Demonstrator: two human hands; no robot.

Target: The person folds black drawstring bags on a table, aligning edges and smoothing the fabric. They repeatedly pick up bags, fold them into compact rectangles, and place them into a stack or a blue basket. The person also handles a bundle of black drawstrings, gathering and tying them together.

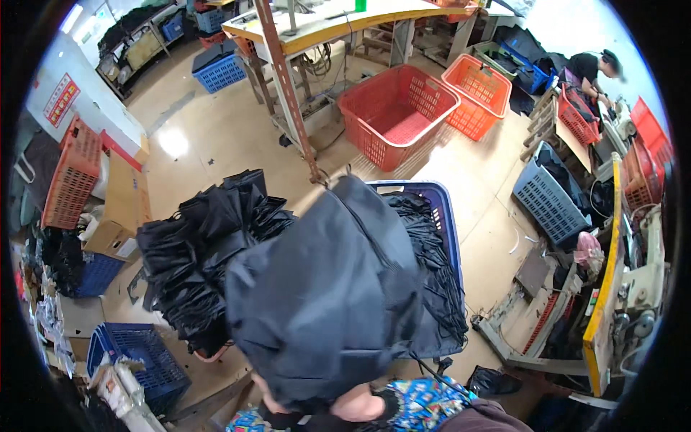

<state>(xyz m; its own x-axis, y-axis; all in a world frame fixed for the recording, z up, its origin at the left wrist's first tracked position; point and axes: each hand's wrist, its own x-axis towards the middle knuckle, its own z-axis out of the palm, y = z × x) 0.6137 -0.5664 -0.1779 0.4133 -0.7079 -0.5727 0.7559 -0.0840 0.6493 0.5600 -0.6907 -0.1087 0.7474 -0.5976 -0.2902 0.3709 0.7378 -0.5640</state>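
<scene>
A black fabric bag [324, 288] with a zipper along its upper right side fills the middle of the view, bulging and hiding what lies behind it. Its far top reaches the lower end of a rusty metal post [288, 93]; whether it hangs there I cannot tell. At the bag's near edge, my left hand [266, 396] and my right hand [358, 405] grip the fabric close together, their fingers mostly covered by it. Folded black bags [209, 252] are piled to the left. More black pieces [432, 281] lie in a blue basket [448, 216] to the right.
Beyond the bag, a red basket [396, 115] and an orange basket [475, 93] stand by a worktable [324, 36]. On the right are a grey-blue basket [551, 194] and a yellow-edged sewing table [604, 288]; farther off, a person [586, 72] works. A dark blue basket [137, 367] sits near left.
</scene>
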